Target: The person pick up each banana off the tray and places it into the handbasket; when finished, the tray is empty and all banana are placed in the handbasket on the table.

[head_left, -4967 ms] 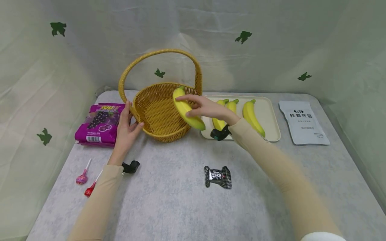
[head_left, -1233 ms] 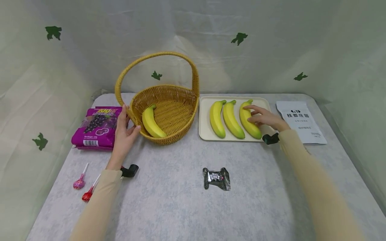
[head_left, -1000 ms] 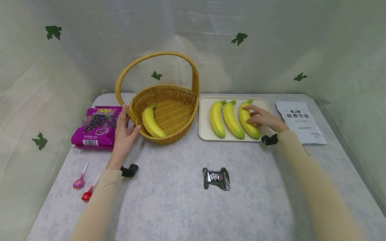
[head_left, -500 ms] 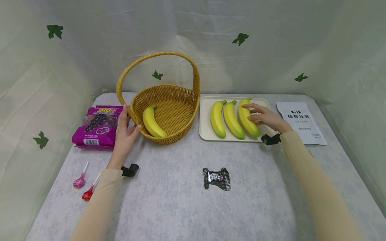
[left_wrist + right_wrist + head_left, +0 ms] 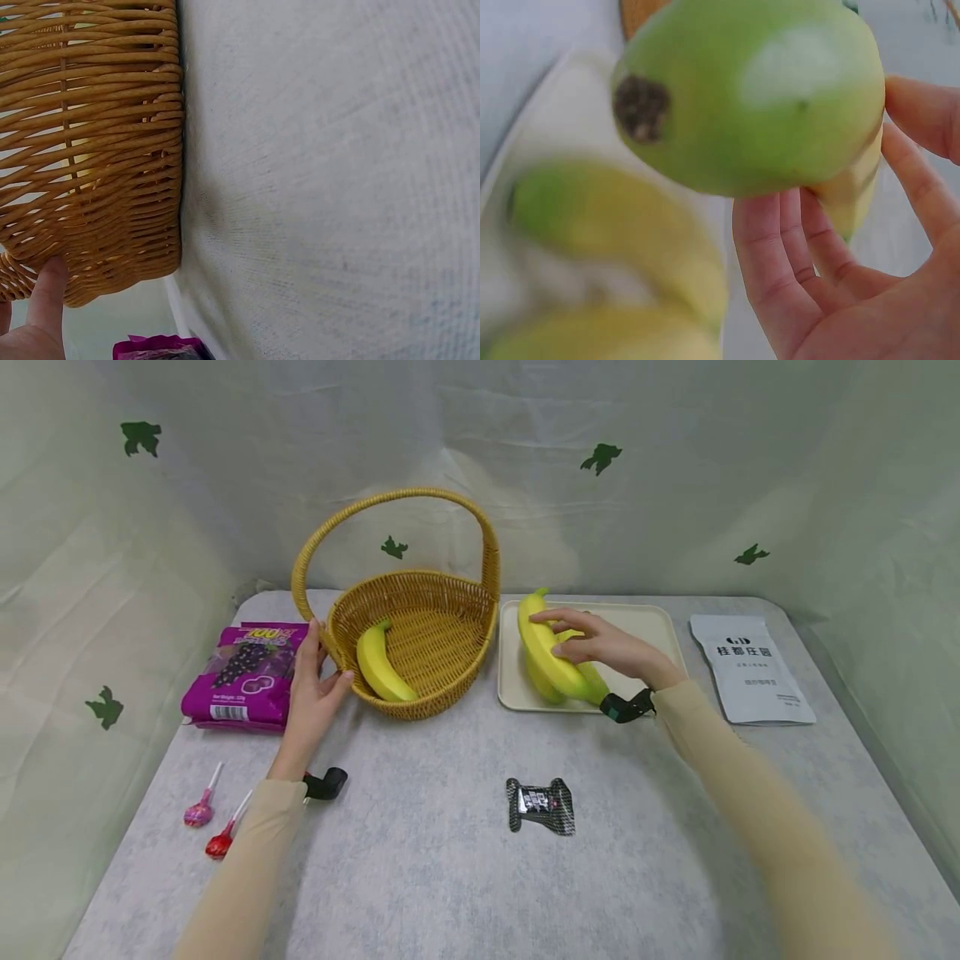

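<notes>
My right hand pinches a yellow banana between thumb and fingers, over the left part of the cream tray. Close up in the right wrist view, that banana's green end faces the camera. Two more bananas lie on the tray, partly covered by the held one and the hand. At the left, my left hand holds the wicker basket by its rim at the handle's base. One banana lies inside it. A digit presses the woven wall in the left wrist view.
A purple grape candy bag lies left of the basket. Two lollipops are near the left forearm. A black wrapped snack sits at front centre, and a white pouch to the tray's right.
The right-most banana on the tray has been picked up and carried left over the other two. Since the oldest frame, one banana came to lie in the basket. The left hand stayed at the rim.
</notes>
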Demonstrator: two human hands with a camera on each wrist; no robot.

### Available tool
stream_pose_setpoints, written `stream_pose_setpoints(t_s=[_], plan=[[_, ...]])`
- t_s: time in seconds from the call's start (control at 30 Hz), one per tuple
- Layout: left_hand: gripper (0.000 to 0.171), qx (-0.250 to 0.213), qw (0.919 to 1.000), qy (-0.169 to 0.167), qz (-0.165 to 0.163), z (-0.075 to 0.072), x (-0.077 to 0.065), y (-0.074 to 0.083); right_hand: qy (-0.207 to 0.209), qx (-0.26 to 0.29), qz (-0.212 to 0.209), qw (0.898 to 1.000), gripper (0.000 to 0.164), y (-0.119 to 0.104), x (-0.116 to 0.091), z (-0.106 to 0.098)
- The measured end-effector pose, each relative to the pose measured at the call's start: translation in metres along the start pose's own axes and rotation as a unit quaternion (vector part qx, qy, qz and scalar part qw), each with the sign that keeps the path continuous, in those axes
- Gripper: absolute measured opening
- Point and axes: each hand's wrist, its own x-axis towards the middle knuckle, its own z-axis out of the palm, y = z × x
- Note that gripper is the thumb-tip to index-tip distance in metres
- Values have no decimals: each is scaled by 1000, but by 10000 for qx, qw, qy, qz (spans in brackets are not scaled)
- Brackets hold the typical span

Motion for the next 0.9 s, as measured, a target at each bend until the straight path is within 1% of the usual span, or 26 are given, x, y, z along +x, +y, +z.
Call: stream_pose_setpoints(t_s=[0.13, 0.23, 0.4, 0.5, 0.67, 0.77, 0.9], plan=[[82, -39, 10000, 3, -3, 0, 0, 0, -343, -112, -306, 9989, 53, -16, 18, 20], [81, -49, 10000, 24, 20, 1, -1, 1, -518, -111, -439, 9976, 52, -27, 34, 35], [79, -91, 9999, 64, 75, 1, -1, 2, -654, -116, -445, 9968, 51, -40, 61, 54], [78, -149, 9998, 88, 126, 2, -1, 2, -684, -23, -454, 9966, 51, -45, 76, 63], [78, -80, 9997, 109, 181, 4, 0, 2, -530, 138, -569, 9969, 50, -53, 96, 75], [78, 61, 9998, 131, 155, 4, -1, 3, -368, 246, -656, 9969, 50, -56, 108, 83], [79, 93, 9997, 186, 128, 6, -2, 5, -238, 288, -673, 9970, 50, -58, 121, 93]])
